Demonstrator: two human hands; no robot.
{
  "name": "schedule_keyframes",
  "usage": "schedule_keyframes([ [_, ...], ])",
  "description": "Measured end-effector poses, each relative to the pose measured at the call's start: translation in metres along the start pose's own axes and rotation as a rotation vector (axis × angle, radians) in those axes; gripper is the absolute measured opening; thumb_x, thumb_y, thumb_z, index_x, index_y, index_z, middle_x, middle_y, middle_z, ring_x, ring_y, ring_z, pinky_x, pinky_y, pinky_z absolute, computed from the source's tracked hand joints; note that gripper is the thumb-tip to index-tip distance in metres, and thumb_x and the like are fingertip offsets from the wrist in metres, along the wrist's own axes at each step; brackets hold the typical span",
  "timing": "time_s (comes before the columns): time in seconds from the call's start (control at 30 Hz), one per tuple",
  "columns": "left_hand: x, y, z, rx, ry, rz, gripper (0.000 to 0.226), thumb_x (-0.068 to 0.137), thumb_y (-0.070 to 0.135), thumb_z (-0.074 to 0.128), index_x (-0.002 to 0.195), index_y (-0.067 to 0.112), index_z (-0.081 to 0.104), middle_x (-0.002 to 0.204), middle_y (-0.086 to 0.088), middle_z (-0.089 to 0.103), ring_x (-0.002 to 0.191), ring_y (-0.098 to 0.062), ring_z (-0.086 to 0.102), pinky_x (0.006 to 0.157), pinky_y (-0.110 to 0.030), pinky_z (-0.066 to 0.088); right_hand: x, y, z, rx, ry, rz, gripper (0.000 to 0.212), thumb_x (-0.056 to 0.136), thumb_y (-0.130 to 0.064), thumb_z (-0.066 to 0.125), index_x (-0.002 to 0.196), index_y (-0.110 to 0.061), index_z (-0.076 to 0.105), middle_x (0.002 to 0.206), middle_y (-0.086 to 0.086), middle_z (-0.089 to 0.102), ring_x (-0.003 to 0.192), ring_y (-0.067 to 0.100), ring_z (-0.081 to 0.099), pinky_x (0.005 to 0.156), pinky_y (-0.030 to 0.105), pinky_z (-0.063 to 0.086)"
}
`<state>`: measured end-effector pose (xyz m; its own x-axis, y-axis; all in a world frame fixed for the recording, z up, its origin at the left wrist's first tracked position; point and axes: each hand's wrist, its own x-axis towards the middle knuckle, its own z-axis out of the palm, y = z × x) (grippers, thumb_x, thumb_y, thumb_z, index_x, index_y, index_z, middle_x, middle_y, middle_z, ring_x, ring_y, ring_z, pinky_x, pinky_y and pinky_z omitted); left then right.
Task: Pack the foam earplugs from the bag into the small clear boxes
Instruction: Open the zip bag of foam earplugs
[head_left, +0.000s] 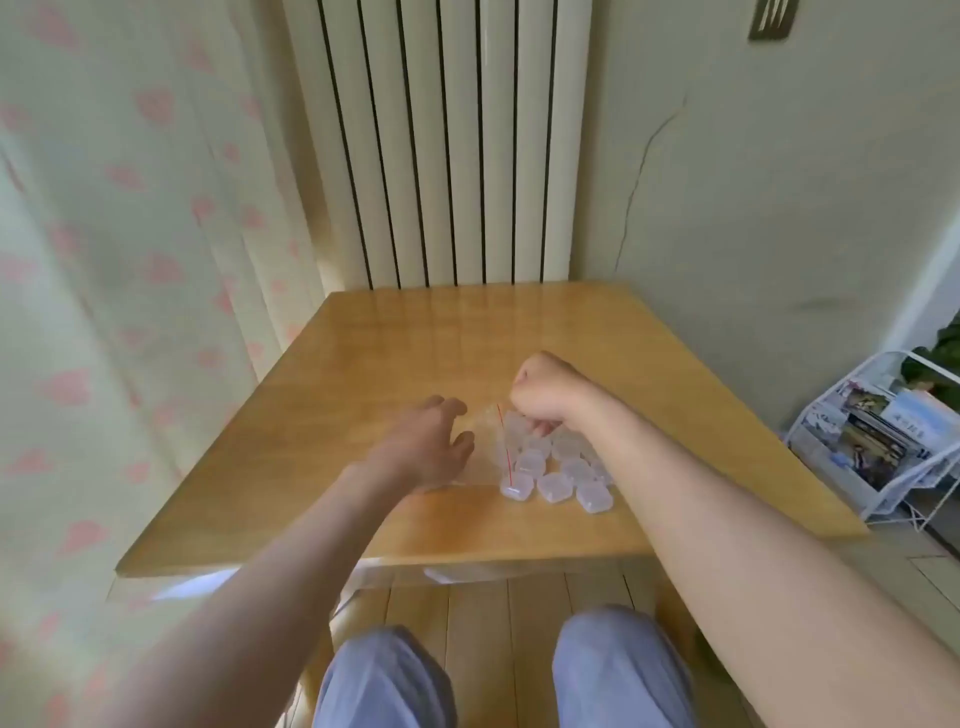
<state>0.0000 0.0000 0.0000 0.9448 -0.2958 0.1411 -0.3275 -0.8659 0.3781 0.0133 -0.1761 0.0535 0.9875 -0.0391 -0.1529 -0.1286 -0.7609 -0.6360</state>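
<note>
Wooden table (363, 364), clear boxes (556, 467) under right hand (540, 389) — beside left hand (426, 447)

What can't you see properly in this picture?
- Head view, earplugs: none can be made out; the clear bag is see-through and blurred.
- Small clear boxes: too blurry to tell whether they are full or empty; the right arm covers some.
- Right hand: curled into a fist, so anything it grips is hidden.
- Left hand: fingers spread, motion-blurred.

A wooden table (363, 374) stands before a white radiator (441, 140), patterned curtain (130, 234) left, magazine rack (872, 441) right.
</note>
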Motion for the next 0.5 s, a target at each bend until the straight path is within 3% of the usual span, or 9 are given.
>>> schedule_keyframes([
  [0.13, 0.001, -0.005, 0.018, 0.188, -0.040, 0.064, 0.050, 0.099, 0.037, 0.038, 0.144, 0.015, 0.044, 0.145, -0.010, 0.047, 0.133, -0.031, 0.043, 0.109, -0.038, 0.034, 0.009, 0.005, 0.017, 0.000, -0.077, 0.102, 0.021, 0.083, -0.009, 0.051, 0.097, 0.002, 0.063, 0.088, 0.021, 0.071, 0.061, 0.028, 0.060, 0.054, 0.032, 0.050],
  [0.27, 0.007, -0.020, 0.035, 0.300, -0.008, 0.123, 0.070, 0.087, 0.047, 0.011, 0.132, 0.013, 0.051, 0.132, -0.011, 0.054, 0.125, -0.033, 0.048, 0.109, -0.038, 0.033, 0.025, 0.007, 0.025, 0.082, -0.179, 0.175, 0.015, 0.088, -0.010, 0.057, 0.100, -0.001, 0.061, 0.081, 0.015, 0.072, 0.060, 0.024, 0.059, 0.047, 0.024, 0.038],
  [0.37, 0.019, -0.032, 0.043, 0.326, 0.035, 0.127, 0.073, 0.085, 0.047, 0.010, 0.128, 0.010, 0.056, 0.126, -0.012, 0.058, 0.118, -0.034, 0.052, 0.106, -0.040, 0.035, 0.038, 0.012, 0.033, 0.178, -0.186, 0.203, 0.017, 0.083, -0.007, 0.056, 0.092, -0.001, 0.068, 0.073, 0.010, 0.074, 0.054, 0.018, 0.055, 0.043, 0.020, 0.032],
  [0.5, 0.041, -0.034, 0.044, 0.261, 0.080, 0.103, 0.069, 0.087, 0.045, 0.014, 0.125, 0.009, 0.059, 0.125, -0.013, 0.061, 0.114, -0.035, 0.055, 0.106, -0.042, 0.036, 0.054, 0.013, 0.038, 0.320, -0.191, 0.215, 0.009, 0.077, -0.005, 0.062, 0.084, -0.002, 0.066, 0.059, 0.008, 0.063, 0.044, 0.015, 0.047, 0.041, 0.019, 0.028],
])
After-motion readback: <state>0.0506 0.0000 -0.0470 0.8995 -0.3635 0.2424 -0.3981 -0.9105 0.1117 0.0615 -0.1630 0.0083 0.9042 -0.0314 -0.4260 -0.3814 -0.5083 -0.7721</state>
